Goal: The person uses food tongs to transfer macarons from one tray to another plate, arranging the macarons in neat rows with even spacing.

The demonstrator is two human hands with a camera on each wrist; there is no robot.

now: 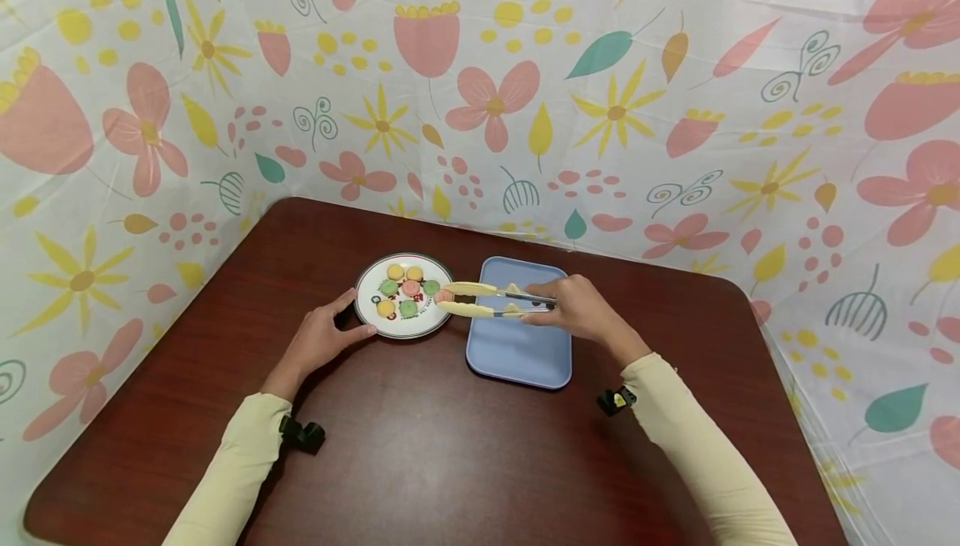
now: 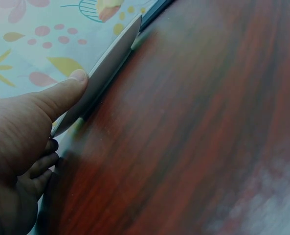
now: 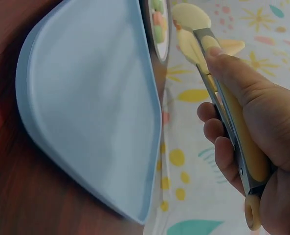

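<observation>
My left hand [image 1: 324,336] holds the near-left rim of a white printed plate [image 1: 367,289]. In the left wrist view, the thumb lies on the plate's rim [image 2: 105,68] and the fingers are curled below. Several small yellow, green and pink macaron-like pieces [image 1: 411,288] sit on the plate. My right hand [image 1: 576,306] grips yellow-tipped metal tongs [image 1: 474,288], pointing left across a blue tray. Between the tong tips, at the plate's right rim, is a pink macaron-like piece [image 1: 444,296]. The right wrist view shows thumb and fingers wrapped around the tongs' handles [image 3: 242,132].
The blue rectangular tray [image 1: 517,354] lies just right of the plate, beneath the tongs. Both rest toward the back of a dark brown wooden table [image 1: 420,446]. A flower-patterned cloth [image 1: 495,187] hangs behind and along the sides of the table.
</observation>
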